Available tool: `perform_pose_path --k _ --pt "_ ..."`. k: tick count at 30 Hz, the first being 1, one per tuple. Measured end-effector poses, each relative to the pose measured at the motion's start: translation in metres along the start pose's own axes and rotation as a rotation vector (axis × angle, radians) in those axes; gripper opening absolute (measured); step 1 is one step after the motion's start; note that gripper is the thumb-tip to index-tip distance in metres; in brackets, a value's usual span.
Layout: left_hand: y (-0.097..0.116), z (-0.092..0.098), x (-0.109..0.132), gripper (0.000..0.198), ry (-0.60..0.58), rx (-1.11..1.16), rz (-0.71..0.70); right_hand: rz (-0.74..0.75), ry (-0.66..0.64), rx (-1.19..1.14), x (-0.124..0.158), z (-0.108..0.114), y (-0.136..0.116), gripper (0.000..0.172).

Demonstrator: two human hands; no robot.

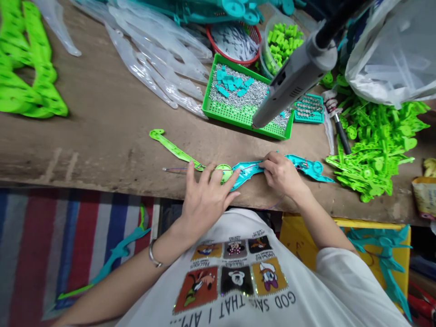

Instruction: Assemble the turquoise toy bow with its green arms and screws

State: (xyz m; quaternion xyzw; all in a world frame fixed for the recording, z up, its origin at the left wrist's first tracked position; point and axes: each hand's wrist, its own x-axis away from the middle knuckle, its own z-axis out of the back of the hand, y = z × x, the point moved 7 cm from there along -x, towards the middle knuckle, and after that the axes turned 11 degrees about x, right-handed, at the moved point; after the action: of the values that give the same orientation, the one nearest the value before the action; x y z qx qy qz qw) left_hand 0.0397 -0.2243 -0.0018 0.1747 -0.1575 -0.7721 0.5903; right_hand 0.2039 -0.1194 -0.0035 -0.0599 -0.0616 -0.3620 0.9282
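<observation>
A bright green plastic arm (175,150) with a round joint (224,172) lies on the bench, joined to a teal plastic shell (248,170), open side up. Thin wires (175,170) run along both pieces. My left hand (206,195) rests over the joint, fingers spread and stretched out, touching the parts. Over the middle of the teal shell, my right hand (281,175) is closed in a pinch where the wire meets its fingertips; the exact grip is partly hidden. Right of it, the shell's end (308,167) shows reddish wires and a small metal part.
A green tray (235,117) of small metal screws and teal clips stands behind my hands, beneath a grey rod-shaped tool (296,75). Green parts are heaped (371,150) at right, near a black-handled tool (341,131). Translucent pieces (160,59) lie back left.
</observation>
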Motion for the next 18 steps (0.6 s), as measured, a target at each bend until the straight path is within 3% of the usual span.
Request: perform_pose_path --k 6,11,14,18 --pt "0.008 0.012 0.006 0.066 -0.011 0.024 0.032 0.071 -0.124 0.075 -0.017 0.034 -0.01 0.021" --pt "0.007 0.014 0.015 0.065 0.036 0.055 0.027 0.22 -0.07 -0.043 -0.075 0.075 -0.057 0.025" --pt "0.006 0.016 0.029 0.055 0.141 0.089 -0.083 0.361 -0.123 -0.229 -0.112 0.075 -0.103 0.025" --pt "-0.008 0.026 0.061 0.041 0.374 0.219 -0.191 0.465 -0.25 -0.252 -0.138 0.051 -0.152 0.025"
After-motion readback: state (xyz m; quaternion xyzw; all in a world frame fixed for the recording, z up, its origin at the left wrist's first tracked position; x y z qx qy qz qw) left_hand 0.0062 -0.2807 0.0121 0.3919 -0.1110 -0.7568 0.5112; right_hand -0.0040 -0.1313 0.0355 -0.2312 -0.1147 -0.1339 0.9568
